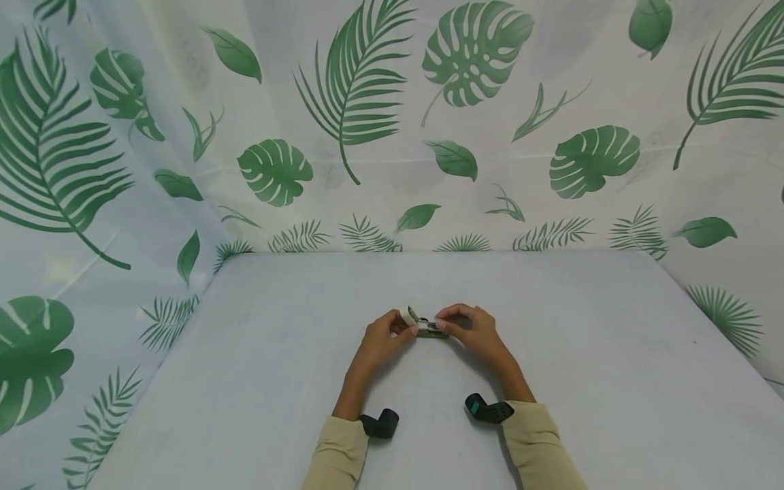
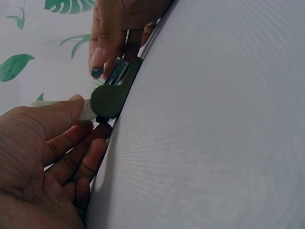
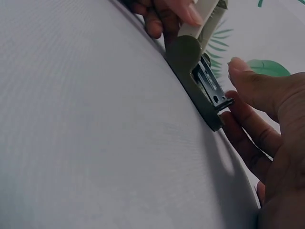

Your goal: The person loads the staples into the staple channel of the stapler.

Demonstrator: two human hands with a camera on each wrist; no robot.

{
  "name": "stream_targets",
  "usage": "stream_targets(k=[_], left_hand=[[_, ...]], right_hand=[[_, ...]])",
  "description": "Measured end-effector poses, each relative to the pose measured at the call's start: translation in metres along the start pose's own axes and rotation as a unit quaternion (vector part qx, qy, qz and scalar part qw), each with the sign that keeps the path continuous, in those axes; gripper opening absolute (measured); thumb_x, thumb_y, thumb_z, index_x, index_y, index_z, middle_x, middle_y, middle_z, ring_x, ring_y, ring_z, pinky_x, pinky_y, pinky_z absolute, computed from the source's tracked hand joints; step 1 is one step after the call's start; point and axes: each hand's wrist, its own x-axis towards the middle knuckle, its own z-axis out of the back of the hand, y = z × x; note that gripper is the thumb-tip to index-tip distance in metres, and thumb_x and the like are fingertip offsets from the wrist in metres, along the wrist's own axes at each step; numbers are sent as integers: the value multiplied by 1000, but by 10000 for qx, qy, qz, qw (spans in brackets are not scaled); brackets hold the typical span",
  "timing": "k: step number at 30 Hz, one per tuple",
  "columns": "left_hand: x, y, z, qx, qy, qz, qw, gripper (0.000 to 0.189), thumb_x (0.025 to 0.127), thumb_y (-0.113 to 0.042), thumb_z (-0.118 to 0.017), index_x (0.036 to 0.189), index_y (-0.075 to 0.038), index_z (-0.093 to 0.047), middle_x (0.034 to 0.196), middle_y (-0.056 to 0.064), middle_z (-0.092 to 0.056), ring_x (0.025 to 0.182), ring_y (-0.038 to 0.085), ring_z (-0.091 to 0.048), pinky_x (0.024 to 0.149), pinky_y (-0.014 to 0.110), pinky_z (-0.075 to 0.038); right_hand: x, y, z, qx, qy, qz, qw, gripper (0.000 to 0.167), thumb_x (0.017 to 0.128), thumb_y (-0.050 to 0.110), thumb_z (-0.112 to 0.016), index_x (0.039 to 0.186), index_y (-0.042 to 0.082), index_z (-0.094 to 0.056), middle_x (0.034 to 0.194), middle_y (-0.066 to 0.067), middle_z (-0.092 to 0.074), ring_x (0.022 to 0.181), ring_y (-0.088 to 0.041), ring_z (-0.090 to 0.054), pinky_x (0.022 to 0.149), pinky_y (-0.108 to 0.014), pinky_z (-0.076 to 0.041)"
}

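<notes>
An opened stapler (image 1: pixel 432 331) rests on the table, with a dark green base (image 3: pixel 185 59), a raised off-white top (image 3: pixel 202 19) and a metal staple magazine (image 3: pixel 209 82) lying along the base. My left hand (image 1: pixel 382 344) pinches the raised top near the hinge, thumb on one side and fingers on the other. At the stapler's front end is my right hand (image 1: pixel 480 331). Its fingers (image 3: pixel 252 126) touch the magazine's tip, while the thumb stands apart from it. In the left wrist view a small dark teal spot shows at a right fingertip; its kind is unclear.
A pale white-grey table (image 1: pixel 245 381) spreads around the hands. Leaf-printed curtains (image 1: pixel 380 184) stand behind it and at the sides. Black wrist cameras (image 1: pixel 382 424) are strapped at both cuffs, beside beige sleeves (image 1: pixel 339 449).
</notes>
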Motion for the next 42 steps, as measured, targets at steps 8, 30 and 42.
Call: stream_targets(k=[8, 30, 42], left_hand=[[1, 1, -1, -42, 13, -10, 10000, 29, 95, -28, -65, 113, -6, -64, 105, 10, -71, 91, 19, -63, 81, 34, -48], [3, 2, -1, -23, -22, -20, 10000, 28, 95, -29, -64, 111, -6, -63, 104, 10, -70, 92, 19, -63, 82, 35, -49], [0, 2, -2, -2, -36, 16, 10000, 30, 95, -31, -64, 112, -6, -63, 103, 9, -70, 91, 18, -62, 81, 35, -48]], right_hand=[[0, 2, -4, -395, -185, 296, 9986, 15, 85, 18, -76, 97, 10, -73, 101, -10, -74, 107, -34, -64, 113, -66, -11], [2, 1, -8, -588, -214, 264, 9977, 15, 83, 20, -78, 95, 14, -73, 102, -7, -72, 109, -32, -61, 111, -61, -10], [0, 0, -7, -545, -99, 249, 9982, 23, 81, 22, -80, 101, 15, -71, 106, -7, -72, 114, -32, -60, 111, -61, -8]])
